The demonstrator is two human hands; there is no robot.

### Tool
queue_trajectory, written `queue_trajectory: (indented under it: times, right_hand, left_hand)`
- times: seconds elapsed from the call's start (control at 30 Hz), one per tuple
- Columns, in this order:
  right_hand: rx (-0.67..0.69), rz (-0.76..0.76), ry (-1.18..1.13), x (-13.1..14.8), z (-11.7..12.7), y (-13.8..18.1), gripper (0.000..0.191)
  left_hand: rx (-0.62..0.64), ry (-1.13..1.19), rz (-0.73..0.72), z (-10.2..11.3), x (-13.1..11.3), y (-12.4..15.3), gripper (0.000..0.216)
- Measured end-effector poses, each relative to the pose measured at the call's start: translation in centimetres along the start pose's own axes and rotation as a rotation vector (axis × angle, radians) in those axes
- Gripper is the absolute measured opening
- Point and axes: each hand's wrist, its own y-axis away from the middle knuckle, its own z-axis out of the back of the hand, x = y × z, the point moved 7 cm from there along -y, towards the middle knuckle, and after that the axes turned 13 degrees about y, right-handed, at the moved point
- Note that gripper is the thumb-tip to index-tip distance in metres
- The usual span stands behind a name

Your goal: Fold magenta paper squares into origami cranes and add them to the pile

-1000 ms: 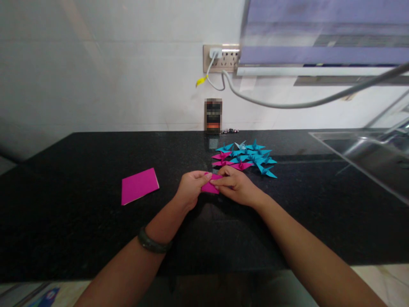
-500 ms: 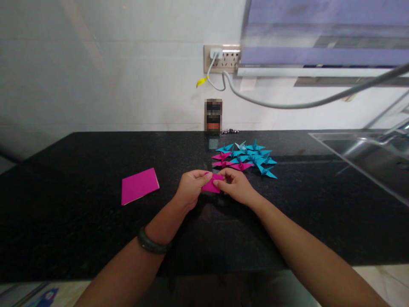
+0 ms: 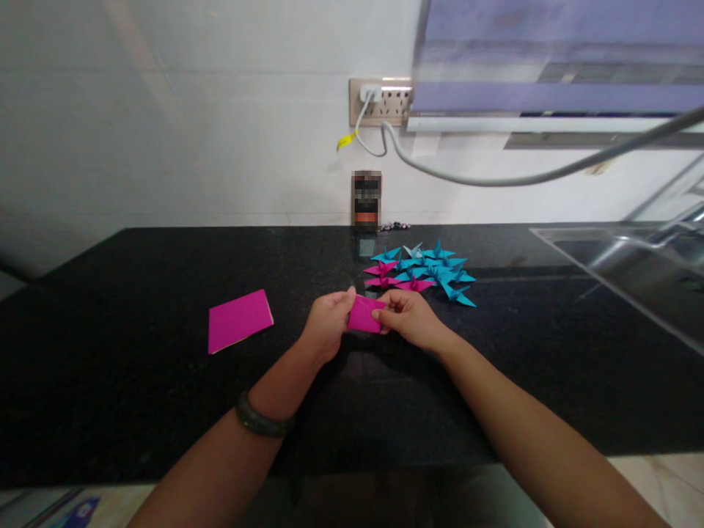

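Both hands pinch the pink paper above the bench's middle: left hand on its left edge, right hand on its right. Light, floppy, easily creased; best held by its edges.

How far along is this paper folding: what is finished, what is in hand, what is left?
Done: a cluster of folded paper shapes, mostly blue and a few pink, lies on the black counter. In hand: the left hand and right hand pinch a small pink piece, only partly folded. Left: flat pink paper lies untouched to the left.
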Motion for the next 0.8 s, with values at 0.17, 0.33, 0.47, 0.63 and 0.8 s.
queue_trajectory:
  times: [0.17,0.33,0.47,0.63,0.8]
  right_hand:
    - [-0.025,0.022,0.041,-0.1,0.0,0.0,0.012]
    - [-0.024,0.015,0.021,0.0,0.0,0.0,0.011]
    - [-0.028,0.021,0.040,0.2,-0.1,0.1,0.014]
    - [-0.129,0.016,0.089,0.0,0.8,-0.1,0.021]
    - [-0.184,0.121,0.290,1.1,1.8,0.0,0.021]
  left_hand:
    - [-0.077,-0.107,-0.063,0.3,-0.5,0.3,0.029]
    - [-0.109,-0.143,-0.070,0.5,-0.7,0.3,0.023]
    - [-0.094,-0.090,-0.035,0.5,-0.5,0.3,0.022]
    - [-0.034,-0.063,0.051,0.1,0.0,0.2,0.030]
    - [-0.018,-0.134,0.105,-0.1,0.3,0.5,0.038]
